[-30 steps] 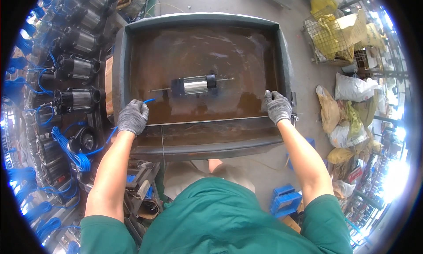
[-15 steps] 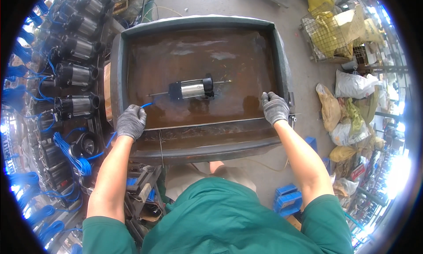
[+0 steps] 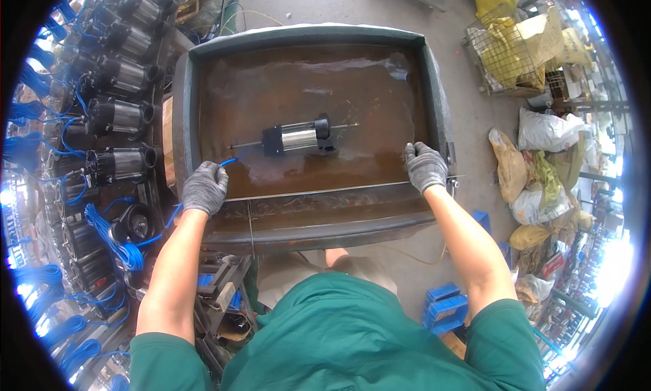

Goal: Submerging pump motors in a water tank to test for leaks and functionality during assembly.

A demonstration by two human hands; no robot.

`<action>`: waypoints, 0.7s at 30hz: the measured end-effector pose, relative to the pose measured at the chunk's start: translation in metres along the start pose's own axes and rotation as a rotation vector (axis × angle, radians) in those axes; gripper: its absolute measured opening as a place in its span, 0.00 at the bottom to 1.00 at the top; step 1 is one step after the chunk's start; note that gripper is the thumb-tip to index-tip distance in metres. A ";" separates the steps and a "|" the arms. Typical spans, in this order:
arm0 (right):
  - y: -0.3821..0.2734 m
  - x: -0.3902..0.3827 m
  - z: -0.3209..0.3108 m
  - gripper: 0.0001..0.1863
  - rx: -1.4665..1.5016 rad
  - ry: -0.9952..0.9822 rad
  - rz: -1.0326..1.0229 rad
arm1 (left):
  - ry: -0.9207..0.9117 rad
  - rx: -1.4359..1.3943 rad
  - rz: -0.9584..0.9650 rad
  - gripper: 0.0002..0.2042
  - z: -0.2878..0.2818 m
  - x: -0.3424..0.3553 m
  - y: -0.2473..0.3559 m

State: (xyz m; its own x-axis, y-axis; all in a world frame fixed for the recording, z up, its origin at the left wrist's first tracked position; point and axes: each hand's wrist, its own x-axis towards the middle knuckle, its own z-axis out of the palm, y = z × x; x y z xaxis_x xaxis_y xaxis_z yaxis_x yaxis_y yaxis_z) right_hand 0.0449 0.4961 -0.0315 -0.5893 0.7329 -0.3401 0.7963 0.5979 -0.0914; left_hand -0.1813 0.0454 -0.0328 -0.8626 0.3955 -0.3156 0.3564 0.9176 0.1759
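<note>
The left hand point(image 3: 205, 189) is gripping a blue cable point(image 3: 229, 162); the right hand point(image 3: 426, 167) is looking half-curled, any hold unclear. Beyond, a silver-and-black electric motor point(image 3: 298, 137) is lying in the tank point(image 3: 308, 31), long axis running left-right, right end angling slightly away.

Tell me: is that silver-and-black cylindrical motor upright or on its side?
On its side: the motor lies lengthwise in the grey rectangular tank, thin rods pointing left and right.

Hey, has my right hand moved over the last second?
No, not noticeably: judged against the tank's right wall, the right hand stays in about the same place, near its front end.
</note>
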 end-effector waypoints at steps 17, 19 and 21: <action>-0.001 0.001 -0.001 0.23 -0.006 -0.008 0.013 | 0.000 0.016 0.001 0.15 0.001 0.001 -0.001; -0.001 0.000 0.000 0.23 0.003 0.004 0.002 | -0.006 0.008 0.004 0.15 0.001 0.001 -0.001; 0.000 0.001 0.000 0.23 0.001 0.003 0.001 | -0.006 0.010 0.005 0.15 0.002 0.001 -0.002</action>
State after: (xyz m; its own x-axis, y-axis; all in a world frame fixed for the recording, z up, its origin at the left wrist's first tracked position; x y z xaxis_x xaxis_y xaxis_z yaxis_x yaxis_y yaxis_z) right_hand 0.0442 0.4963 -0.0322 -0.5889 0.7343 -0.3376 0.7970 0.5969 -0.0920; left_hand -0.1824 0.0443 -0.0352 -0.8588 0.3999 -0.3201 0.3640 0.9161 0.1681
